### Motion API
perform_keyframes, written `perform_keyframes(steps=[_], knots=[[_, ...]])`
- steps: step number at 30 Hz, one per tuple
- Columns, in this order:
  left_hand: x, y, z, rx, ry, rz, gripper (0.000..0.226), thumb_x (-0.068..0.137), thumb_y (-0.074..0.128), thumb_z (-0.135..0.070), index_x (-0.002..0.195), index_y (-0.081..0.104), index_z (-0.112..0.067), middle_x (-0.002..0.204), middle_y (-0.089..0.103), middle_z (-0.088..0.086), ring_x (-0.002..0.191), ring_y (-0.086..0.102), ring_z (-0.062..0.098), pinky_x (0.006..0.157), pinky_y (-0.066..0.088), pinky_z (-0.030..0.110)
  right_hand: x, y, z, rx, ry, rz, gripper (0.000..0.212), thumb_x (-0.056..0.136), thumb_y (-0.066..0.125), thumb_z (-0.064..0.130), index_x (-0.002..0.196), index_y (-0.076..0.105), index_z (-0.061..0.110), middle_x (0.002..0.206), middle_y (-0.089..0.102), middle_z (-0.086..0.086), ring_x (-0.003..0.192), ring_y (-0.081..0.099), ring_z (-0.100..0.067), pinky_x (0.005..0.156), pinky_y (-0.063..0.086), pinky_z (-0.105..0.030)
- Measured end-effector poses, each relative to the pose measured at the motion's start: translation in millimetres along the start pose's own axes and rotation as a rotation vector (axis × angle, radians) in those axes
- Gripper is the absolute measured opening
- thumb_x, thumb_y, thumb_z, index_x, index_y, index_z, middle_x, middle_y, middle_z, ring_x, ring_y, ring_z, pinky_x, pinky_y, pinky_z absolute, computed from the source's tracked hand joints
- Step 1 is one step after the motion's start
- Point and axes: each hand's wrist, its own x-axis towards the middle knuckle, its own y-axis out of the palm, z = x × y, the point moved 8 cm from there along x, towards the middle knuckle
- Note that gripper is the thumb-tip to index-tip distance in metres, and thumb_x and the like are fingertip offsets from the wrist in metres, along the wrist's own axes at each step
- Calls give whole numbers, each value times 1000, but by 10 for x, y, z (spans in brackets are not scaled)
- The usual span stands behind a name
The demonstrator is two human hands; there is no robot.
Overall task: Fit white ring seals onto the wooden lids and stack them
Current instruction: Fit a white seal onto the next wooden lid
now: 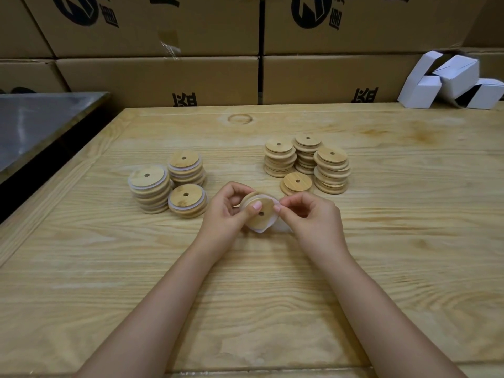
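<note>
My left hand (227,214) holds a round wooden lid (264,207) with a centre hole, tilted toward me above the wooden table (245,296). A white ring seal (266,227) sits partly around the lid, loose at its lower edge. My right hand (311,216) pinches the seal at the lid's right rim. To the left stand three stacks of lids with white seals (166,182). On the right stand three taller stacks of bare lids (308,162) and a short stack (296,183) in front of them.
Cardboard cartons (212,77) wall off the far side of the table. Folded white boxes (450,83) lie at the back right corner. A grey metal surface (35,126) adjoins the table on the left.
</note>
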Motion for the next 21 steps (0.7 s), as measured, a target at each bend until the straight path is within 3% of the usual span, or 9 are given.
perform_keyframes(steps=[5,9,12,16,21], knots=[[21,7,11,-97,-24,-13,20,84,56,5,91,53,-13,70,69,-6,64,63,8,57,53,25,18,-1,-10,121,56,17,12,76,75,11,69,69,18,78,72,4,79,68,-15,78,53,-28],[22,-8,38,-212,-86,-39,18,86,51,4,91,52,-13,65,68,-5,59,62,8,51,51,25,23,75,-29,330,134,100,11,77,72,2,70,69,9,80,73,-7,82,70,-24,81,55,-34],[22,-3,59,-272,-116,-37,19,88,48,5,92,52,-13,65,68,-4,58,61,7,51,51,25,20,117,-27,436,167,150,11,77,71,-1,70,68,7,75,72,-6,82,69,-27,81,57,-36],[16,18,63,-262,-124,-7,16,86,51,1,93,52,-13,67,68,-4,61,62,8,55,51,27,15,101,-31,385,147,150,9,76,72,1,71,69,8,81,72,-11,82,68,-26,86,54,-43],[5,43,71,-143,-127,100,30,76,62,-12,105,59,-11,76,70,0,71,66,12,56,56,29,4,76,-86,337,155,133,10,80,70,5,73,70,13,76,70,-6,76,64,-17,78,52,-36]])
